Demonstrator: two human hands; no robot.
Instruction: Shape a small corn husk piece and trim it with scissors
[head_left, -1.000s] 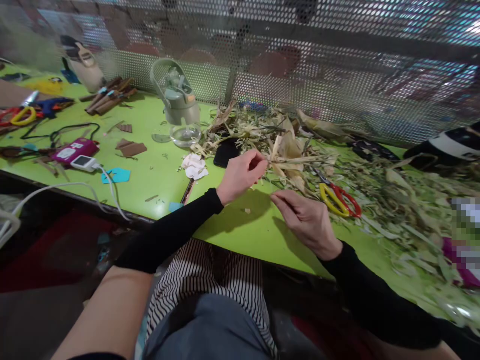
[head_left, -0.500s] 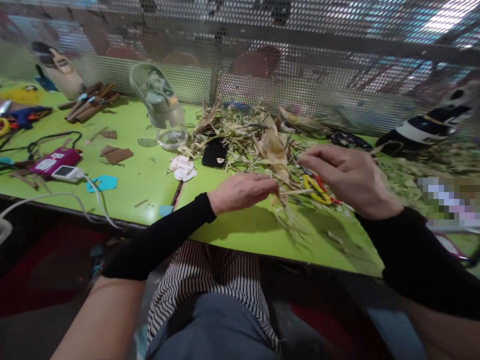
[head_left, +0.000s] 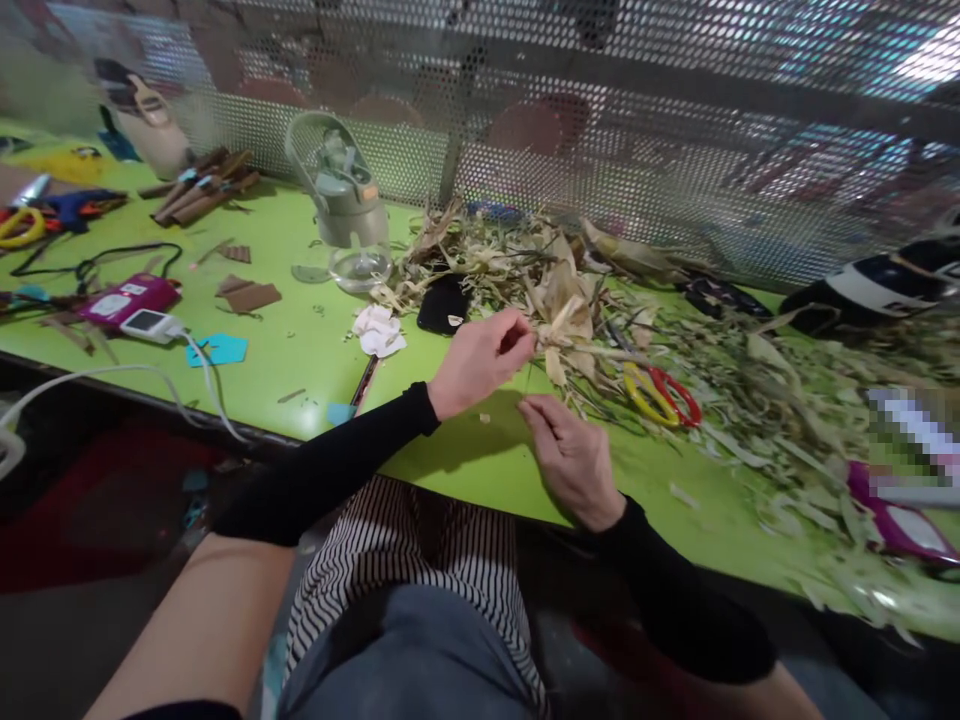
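Observation:
My left hand (head_left: 487, 358) is closed in a pinch around a pale dried-husk bundle (head_left: 564, 325), whose thin stem points to the right over the table. Just below and to the right, my right hand (head_left: 574, 455) has thumb and forefinger pressed together. A fine thread (head_left: 528, 380) appears to run from its fingertips up to the left hand's grip. Scissors (head_left: 660, 393) with one yellow and one red handle lie right of the hands among husk scraps. Behind the bundle spreads a heap of dry husk strips (head_left: 510, 255), with a black phone (head_left: 442, 303) at its front left.
A green-lidded bottle (head_left: 349, 205) and crumpled white tissue (head_left: 379, 330) stand left of the heap. Farther left are a magenta device (head_left: 131, 300) with cables and brown rolled sticks (head_left: 199, 190). A dark bottle (head_left: 870, 288) lies at right. Perforated metal (head_left: 525, 120) borders the table's back.
My right hand has moved left and down, close below my left hand. The left hand has risen slightly, turning the husk bundle upward. The scissors are now in fuller view.

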